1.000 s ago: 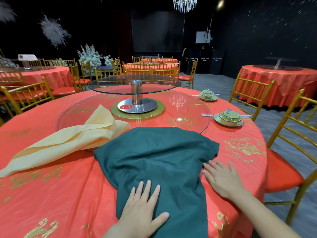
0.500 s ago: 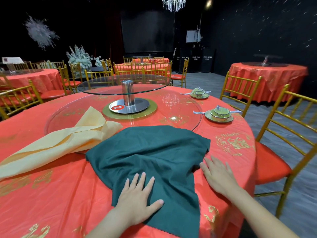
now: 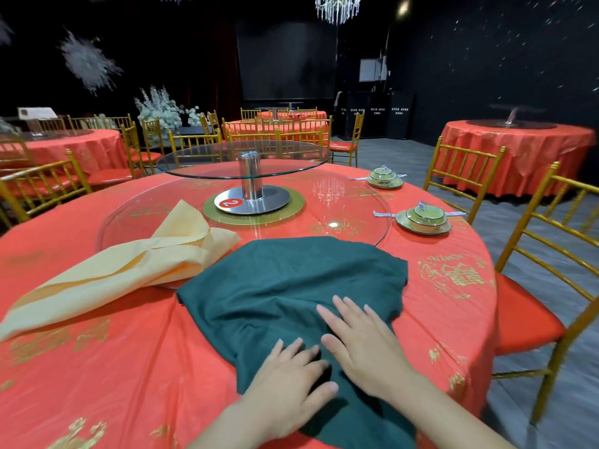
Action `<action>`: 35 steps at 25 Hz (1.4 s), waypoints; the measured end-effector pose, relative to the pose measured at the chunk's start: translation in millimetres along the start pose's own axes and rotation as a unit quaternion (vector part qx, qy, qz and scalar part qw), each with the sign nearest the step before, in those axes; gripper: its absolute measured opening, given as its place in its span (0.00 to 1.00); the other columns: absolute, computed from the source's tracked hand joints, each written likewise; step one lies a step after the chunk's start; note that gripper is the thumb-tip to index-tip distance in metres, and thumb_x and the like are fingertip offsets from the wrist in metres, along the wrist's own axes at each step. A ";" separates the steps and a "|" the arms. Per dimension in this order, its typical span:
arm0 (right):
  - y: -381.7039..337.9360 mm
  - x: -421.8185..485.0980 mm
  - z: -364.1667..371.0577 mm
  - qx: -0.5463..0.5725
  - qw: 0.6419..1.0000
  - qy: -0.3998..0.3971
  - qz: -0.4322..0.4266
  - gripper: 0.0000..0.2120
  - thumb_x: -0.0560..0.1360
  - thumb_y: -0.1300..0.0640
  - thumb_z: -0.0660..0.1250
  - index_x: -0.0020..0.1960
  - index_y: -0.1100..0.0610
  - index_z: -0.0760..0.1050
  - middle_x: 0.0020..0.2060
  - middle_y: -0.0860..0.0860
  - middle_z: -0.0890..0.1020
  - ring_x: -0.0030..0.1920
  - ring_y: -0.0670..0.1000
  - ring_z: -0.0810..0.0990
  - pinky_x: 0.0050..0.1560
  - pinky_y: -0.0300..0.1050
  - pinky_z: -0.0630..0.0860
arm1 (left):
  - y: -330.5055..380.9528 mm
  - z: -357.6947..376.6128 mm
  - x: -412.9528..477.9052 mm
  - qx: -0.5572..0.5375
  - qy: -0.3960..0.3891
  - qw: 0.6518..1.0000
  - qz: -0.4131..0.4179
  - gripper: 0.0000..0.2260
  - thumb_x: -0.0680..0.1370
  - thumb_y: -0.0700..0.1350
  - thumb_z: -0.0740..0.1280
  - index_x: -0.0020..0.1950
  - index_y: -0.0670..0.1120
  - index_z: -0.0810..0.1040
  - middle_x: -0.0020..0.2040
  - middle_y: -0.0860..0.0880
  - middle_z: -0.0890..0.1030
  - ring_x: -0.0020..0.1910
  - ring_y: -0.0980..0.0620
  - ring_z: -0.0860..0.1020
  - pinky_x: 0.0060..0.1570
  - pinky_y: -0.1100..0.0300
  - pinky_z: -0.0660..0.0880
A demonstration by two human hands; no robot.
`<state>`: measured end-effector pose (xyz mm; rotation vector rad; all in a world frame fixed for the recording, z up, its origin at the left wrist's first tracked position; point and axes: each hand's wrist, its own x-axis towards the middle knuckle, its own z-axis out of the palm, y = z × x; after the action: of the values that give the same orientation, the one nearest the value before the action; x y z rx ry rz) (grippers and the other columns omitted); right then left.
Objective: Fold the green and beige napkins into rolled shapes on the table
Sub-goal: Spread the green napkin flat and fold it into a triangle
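While the left hand (image 3: 285, 390) and right hand (image 3: 359, 345) pressed flat on it, gripping nothing, the green napkin (image 3: 285, 286) sprawled over the near edge of the table (image 3: 113, 367): soft, light, probably best pinched at a corner.

The round table (image 3: 453, 322) wears a red cloth (image 3: 113, 367) with gold pictures. On it lie a spread green napkin (image 3: 285, 286), a beige napkin (image 3: 129, 267) left of it, a big glass plate (image 3: 146, 212) and two green dish sets (image 3: 423, 218).
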<state>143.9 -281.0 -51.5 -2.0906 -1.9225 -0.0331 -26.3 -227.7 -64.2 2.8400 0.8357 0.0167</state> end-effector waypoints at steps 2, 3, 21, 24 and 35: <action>2.9 4.4 10.4 -0.031 0.999 -0.040 0.000 0.53 0.58 0.29 0.14 0.76 0.42 0.48 0.77 0.49 0.48 0.76 0.49 0.45 0.72 0.45 0.40 | -31.5 -4.7 -19.2 0.035 0.102 0.994 -0.004 0.30 0.77 0.68 0.40 0.65 0.56 0.72 0.69 0.56 0.71 0.72 0.53 0.64 0.71 0.44 0.57; 6.7 7.2 15.9 -0.042 0.997 -0.063 0.009 0.54 0.55 0.29 0.13 0.76 0.41 0.45 0.77 0.48 0.46 0.76 0.49 0.43 0.73 0.47 0.40 | -51.0 -5.1 -28.9 0.045 0.145 0.988 -0.027 0.29 0.77 0.67 0.41 0.62 0.56 0.75 0.64 0.56 0.75 0.67 0.52 0.71 0.66 0.44 0.66; 57.2 5.5 13.2 -0.073 0.984 -0.125 0.107 0.56 0.48 0.27 0.11 0.73 0.34 0.43 0.76 0.43 0.44 0.76 0.46 0.42 0.74 0.48 0.44 | -182.6 -29.1 29.3 -0.059 0.275 0.914 -0.293 0.26 0.76 0.56 0.64 0.69 0.44 0.67 0.68 0.42 0.69 0.66 0.41 0.69 0.64 0.49 0.67; 55.1 20.7 4.4 -0.078 0.988 -0.091 0.093 0.54 0.51 0.27 0.12 0.74 0.36 0.43 0.77 0.46 0.48 0.76 0.46 0.45 0.74 0.47 0.45 | -179.0 -46.6 49.1 -0.063 0.313 0.914 -0.251 0.23 0.77 0.53 0.64 0.68 0.43 0.68 0.67 0.43 0.70 0.65 0.41 0.69 0.63 0.49 0.67; 43.3 116.0 18.7 0.007 0.997 0.001 0.079 0.33 0.73 0.33 0.36 0.75 0.40 0.51 0.76 0.47 0.56 0.76 0.45 0.51 0.74 0.45 0.47 | -185.0 -72.1 154.0 -0.047 0.211 0.949 -0.228 0.09 0.79 0.51 0.60 0.49 0.45 0.71 0.47 0.45 0.79 0.49 0.42 0.77 0.40 0.53 0.70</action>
<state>194.9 -166.6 -52.9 -2.2261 -1.7453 0.0126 -0.3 20.2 -32.0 2.5156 1.5112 0.5992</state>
